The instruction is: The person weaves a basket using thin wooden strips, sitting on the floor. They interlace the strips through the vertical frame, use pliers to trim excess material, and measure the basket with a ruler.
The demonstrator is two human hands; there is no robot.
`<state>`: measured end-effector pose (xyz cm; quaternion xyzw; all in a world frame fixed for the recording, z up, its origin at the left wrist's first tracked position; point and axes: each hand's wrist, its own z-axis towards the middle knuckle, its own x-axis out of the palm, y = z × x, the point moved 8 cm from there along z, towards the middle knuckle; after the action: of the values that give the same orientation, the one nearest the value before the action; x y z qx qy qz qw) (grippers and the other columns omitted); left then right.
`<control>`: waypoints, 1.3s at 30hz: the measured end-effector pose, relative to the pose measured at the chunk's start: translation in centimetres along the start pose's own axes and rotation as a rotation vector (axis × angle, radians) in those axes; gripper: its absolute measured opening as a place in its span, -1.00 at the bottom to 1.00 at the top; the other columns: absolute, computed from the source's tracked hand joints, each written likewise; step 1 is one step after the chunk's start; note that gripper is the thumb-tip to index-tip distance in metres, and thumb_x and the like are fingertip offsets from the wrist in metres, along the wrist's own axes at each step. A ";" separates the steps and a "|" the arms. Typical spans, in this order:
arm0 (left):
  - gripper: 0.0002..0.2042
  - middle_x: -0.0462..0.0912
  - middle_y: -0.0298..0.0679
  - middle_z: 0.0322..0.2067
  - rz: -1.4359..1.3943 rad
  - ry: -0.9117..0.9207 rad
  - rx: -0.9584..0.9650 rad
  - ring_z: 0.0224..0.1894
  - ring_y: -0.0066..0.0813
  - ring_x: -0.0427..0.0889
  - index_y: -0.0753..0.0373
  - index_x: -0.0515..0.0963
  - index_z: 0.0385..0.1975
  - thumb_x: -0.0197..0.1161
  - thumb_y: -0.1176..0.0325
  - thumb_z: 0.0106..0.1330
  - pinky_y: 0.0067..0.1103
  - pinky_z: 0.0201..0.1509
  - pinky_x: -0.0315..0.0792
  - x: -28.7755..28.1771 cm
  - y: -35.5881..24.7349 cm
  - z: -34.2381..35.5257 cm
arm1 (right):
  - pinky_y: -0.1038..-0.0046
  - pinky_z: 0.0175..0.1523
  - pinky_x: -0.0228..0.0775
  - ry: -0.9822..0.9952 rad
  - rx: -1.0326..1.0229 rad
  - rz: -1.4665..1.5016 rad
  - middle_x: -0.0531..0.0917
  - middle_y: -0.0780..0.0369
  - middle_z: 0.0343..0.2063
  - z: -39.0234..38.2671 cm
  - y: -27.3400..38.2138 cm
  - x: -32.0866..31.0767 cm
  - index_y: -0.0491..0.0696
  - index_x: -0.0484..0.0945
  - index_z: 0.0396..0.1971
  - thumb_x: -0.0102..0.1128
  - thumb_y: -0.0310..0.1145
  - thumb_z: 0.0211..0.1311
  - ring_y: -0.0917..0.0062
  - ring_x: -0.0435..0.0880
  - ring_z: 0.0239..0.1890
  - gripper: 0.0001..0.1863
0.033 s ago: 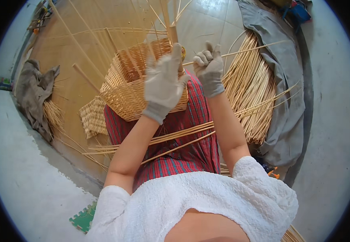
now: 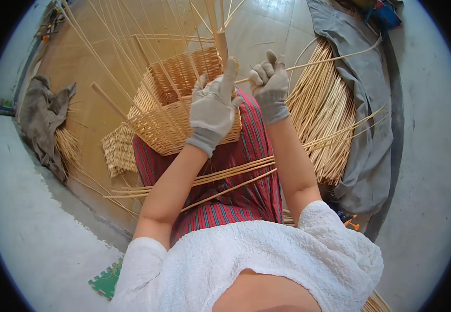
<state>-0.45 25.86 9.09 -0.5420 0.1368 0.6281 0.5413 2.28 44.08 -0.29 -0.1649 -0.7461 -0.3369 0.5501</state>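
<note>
A half-woven wicker basket [image 2: 158,127] rests tilted on my lap, with thin upright stakes rising from its rim and thicker posts at its corners. My left hand [image 2: 212,109], in a pale work glove, lies over the near right part of its rim. Its fingers bend around the rim and a stake, while one finger points up along the wooden corner post [image 2: 221,44]. To the right, my gloved right hand [image 2: 270,86] is closed around a long willow rod [image 2: 329,59]. That rod runs from beside the basket's corner out to the right.
Several loose rods [image 2: 236,172] lie across the red striped cloth [image 2: 225,208] on my lap. A big bundle of rods [image 2: 321,119] is at the right on a grey cloth [image 2: 373,99]. On the left are a flat woven piece [image 2: 117,151] and a crumpled brown cloth [image 2: 43,117].
My left hand's fingers have bent in toward the rim. The stakes, blurred before, now look sharp. The far end of the rod in my right hand has swung upward.
</note>
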 end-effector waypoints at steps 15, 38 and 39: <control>-0.03 0.76 -0.30 -0.31 0.021 -0.259 0.065 -0.23 -0.27 0.72 0.12 0.09 0.58 0.49 0.12 0.20 -0.34 -0.05 0.47 0.8 0.5 -0.8 | 0.53 -0.64 0.03 0.313 -0.031 0.172 0.09 0.44 -0.82 -0.8 6.4 -1.8 -0.01 0.54 -0.45 -0.44 0.37 0.55 0.67 0.04 -0.78 -0.21; -0.70 0.71 -0.23 -0.39 -1.123 -0.289 -0.479 -0.47 -0.37 0.68 0.33 0.59 -0.22 0.15 0.17 0.59 -0.36 -0.18 0.67 -3.6 12.0 -2.8 | 0.33 -0.06 0.51 0.418 -0.179 -2.121 0.57 0.20 -0.32 -6.3 -3.2 9.6 -0.09 0.52 -0.31 0.66 -0.14 -0.03 0.39 0.61 -0.25 -0.51; -0.71 0.70 -0.24 -0.41 -0.997 -0.246 -0.439 -0.48 -0.36 0.66 0.33 0.59 -0.20 0.16 0.18 0.58 -0.38 -0.19 0.65 -4.9 10.2 -1.0 | 0.31 -0.07 0.50 0.373 -0.271 -2.078 0.57 0.18 -0.33 -6.5 -3.0 9.2 -0.09 0.52 -0.33 0.66 -0.17 -0.03 0.36 0.59 -0.27 -0.53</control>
<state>-9.21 18.69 8.55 -0.5637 -0.3343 0.3683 0.6594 1.89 36.37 8.38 0.5473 -0.3812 -0.7413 0.0752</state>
